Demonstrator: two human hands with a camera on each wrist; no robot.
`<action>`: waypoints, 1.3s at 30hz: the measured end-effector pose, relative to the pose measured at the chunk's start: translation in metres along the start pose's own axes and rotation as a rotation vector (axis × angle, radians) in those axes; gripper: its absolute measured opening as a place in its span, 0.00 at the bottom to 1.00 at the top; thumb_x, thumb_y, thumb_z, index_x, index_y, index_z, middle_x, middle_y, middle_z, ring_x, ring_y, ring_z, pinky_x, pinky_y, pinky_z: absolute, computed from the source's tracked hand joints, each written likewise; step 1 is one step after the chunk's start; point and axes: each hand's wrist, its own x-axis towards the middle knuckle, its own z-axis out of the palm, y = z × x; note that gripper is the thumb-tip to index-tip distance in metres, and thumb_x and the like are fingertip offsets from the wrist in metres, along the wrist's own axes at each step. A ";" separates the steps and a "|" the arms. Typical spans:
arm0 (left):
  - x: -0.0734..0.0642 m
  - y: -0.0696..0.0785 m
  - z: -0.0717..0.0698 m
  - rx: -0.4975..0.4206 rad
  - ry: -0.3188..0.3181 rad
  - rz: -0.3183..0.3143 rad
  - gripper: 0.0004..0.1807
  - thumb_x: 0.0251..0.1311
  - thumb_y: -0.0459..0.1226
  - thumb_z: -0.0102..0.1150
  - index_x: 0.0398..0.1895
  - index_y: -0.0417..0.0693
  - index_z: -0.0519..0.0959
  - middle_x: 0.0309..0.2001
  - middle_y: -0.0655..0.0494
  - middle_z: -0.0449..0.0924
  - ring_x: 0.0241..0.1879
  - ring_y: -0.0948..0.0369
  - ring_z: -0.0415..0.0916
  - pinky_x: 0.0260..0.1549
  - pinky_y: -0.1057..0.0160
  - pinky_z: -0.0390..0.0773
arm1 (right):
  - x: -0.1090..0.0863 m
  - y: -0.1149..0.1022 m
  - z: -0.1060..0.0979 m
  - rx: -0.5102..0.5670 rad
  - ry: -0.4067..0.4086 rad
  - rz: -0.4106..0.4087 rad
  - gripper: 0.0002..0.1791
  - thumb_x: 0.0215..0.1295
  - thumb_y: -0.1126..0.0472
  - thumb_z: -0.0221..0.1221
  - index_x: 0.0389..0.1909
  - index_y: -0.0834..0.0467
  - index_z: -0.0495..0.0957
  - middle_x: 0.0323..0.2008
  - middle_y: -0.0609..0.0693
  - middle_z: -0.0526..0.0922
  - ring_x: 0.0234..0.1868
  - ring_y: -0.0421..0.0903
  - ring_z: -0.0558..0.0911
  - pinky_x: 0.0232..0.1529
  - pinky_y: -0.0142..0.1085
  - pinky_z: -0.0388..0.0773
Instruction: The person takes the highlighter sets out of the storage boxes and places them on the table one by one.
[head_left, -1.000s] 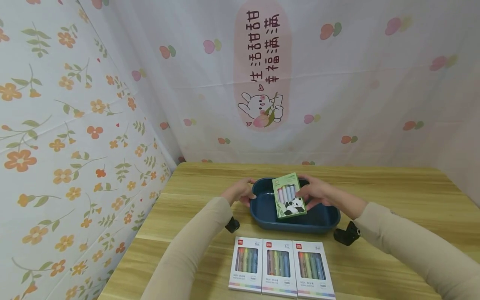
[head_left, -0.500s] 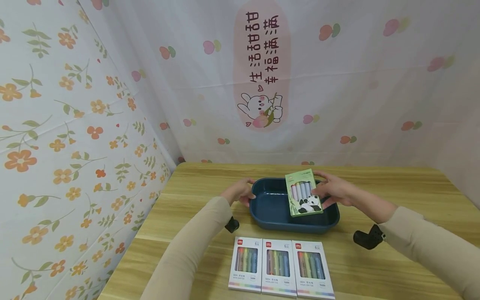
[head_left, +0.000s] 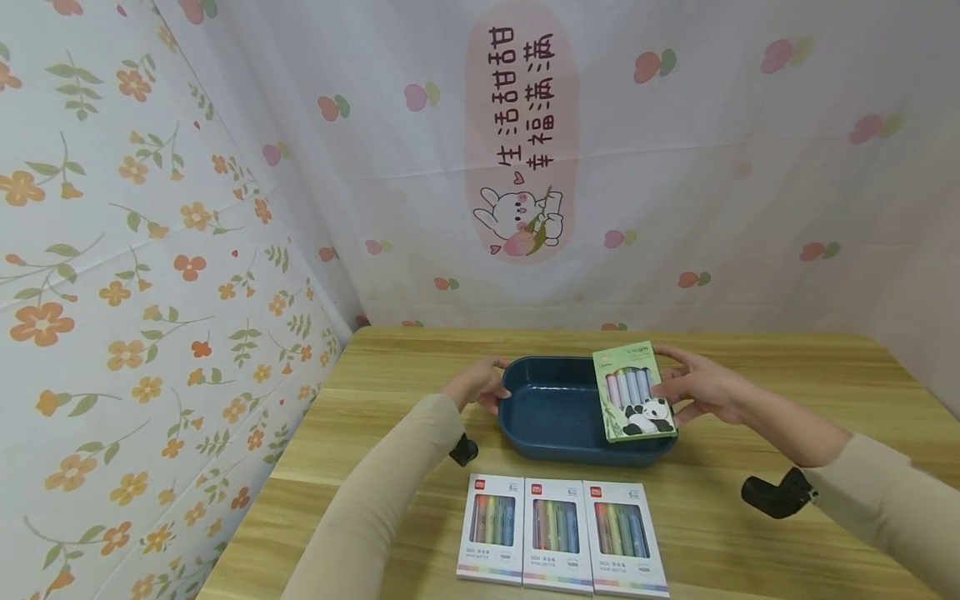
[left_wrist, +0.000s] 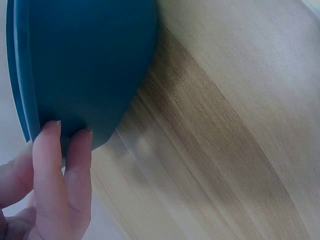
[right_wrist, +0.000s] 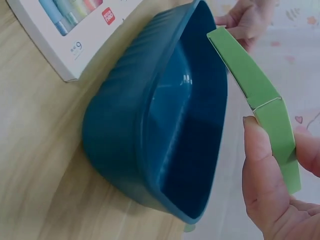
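Observation:
A dark blue oval-cornered bin (head_left: 555, 412) stands on the table, and nothing shows inside its visible part. My left hand (head_left: 477, 384) grips the bin's left end; in the left wrist view two fingers (left_wrist: 50, 165) lie along the outer wall below the rim. My right hand (head_left: 701, 386) pinches a green marker box (head_left: 617, 392) with a panda print by its right edge, thumb on one face and fingers behind. The box is held tilted over the bin's right end. Seen from the right wrist, its narrow green side (right_wrist: 260, 85) faces the camera, above the bin's opening.
Three white highlighter boxes (head_left: 491, 529) lie side by side on the wooden table (head_left: 360, 517), just in front of the bin. A floral cloth (head_left: 150, 250) hangs along the left and a printed curtain (head_left: 675, 167) behind the table.
My right hand has carried the green marker box to the right, from over the bin's middle to over its right end. The left hand has stayed on the bin, which stays in place.

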 end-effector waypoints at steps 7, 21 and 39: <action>-0.028 0.008 -0.004 -0.015 -0.021 0.008 0.28 0.48 0.22 0.50 0.53 0.51 0.62 0.24 0.43 0.73 0.11 0.59 0.69 0.12 0.65 0.74 | -0.016 0.006 -0.003 -0.024 0.021 -0.017 0.46 0.53 0.63 0.53 0.62 0.54 0.29 0.41 0.61 0.66 0.33 0.51 0.76 0.28 0.44 0.76; -0.025 0.007 -0.003 -0.018 -0.025 0.003 0.28 0.48 0.22 0.50 0.53 0.51 0.61 0.27 0.42 0.74 0.12 0.59 0.68 0.11 0.65 0.73 | -0.046 0.030 -0.017 -0.026 -0.028 -0.061 0.44 0.56 0.64 0.51 0.62 0.51 0.28 0.39 0.57 0.67 0.35 0.53 0.75 0.28 0.46 0.75; -0.026 0.006 -0.004 -0.003 -0.028 0.035 0.27 0.49 0.24 0.50 0.53 0.50 0.60 0.26 0.42 0.73 0.13 0.58 0.69 0.13 0.65 0.74 | -0.083 0.074 -0.026 0.075 -0.163 -0.096 0.36 0.60 0.68 0.43 0.56 0.28 0.39 0.39 0.57 0.69 0.34 0.56 0.75 0.26 0.50 0.74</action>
